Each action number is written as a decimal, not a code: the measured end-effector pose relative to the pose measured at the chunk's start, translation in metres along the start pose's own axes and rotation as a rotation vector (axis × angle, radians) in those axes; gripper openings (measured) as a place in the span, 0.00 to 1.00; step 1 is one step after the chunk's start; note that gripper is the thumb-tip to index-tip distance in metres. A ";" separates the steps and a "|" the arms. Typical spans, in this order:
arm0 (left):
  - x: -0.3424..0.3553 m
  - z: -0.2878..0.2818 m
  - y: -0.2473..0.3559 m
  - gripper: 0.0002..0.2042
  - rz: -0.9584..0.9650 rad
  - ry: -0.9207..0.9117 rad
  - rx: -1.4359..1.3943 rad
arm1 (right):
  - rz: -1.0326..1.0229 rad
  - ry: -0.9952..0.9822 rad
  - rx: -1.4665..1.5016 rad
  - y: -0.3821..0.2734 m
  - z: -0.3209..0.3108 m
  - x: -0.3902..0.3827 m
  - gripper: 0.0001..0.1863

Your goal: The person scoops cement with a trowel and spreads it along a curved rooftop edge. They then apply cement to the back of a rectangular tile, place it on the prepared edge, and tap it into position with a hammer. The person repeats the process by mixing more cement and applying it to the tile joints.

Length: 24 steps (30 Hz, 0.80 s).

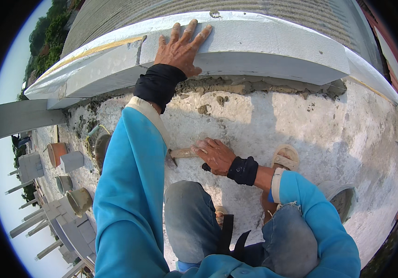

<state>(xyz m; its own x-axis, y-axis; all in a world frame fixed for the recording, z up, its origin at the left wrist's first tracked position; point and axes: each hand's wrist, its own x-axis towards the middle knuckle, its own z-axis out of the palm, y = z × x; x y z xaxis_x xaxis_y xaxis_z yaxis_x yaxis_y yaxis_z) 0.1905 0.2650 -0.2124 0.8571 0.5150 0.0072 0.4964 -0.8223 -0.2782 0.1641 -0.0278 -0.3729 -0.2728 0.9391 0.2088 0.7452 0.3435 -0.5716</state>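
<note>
"Rough concrete floor (301, 111) is here, partly in sunlight, and along it stands a long white block (254, 39) with grey mortar (236, 86) below. What touches the block?"

"It is the left hand (180, 52): open, fingers spread over the top edge, grasping nothing."

"And the right hand (216, 156)?"

"That one is curled around the wooden handle of a hammer-like tool (184, 153). This tool is between the block and the bent knees (189, 222). Whether it touches the floor, I cannot tell."

Open floor (268, 113) separates the right hand (216, 156) from the obstructing block wall (264, 66).
</note>
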 end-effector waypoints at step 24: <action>0.014 -0.014 0.019 0.54 -0.082 0.045 -0.003 | 0.896 0.163 1.117 -0.010 -0.137 -0.174 0.27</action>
<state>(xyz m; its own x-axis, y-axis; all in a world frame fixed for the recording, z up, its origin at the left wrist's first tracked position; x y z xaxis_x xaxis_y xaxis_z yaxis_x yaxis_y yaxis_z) 0.2141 0.2533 -0.2041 0.8188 0.5694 0.0732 0.5657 -0.7785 -0.2718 0.2876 -0.1949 -0.2947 0.1512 0.8504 -0.5040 -0.2535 -0.4595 -0.8512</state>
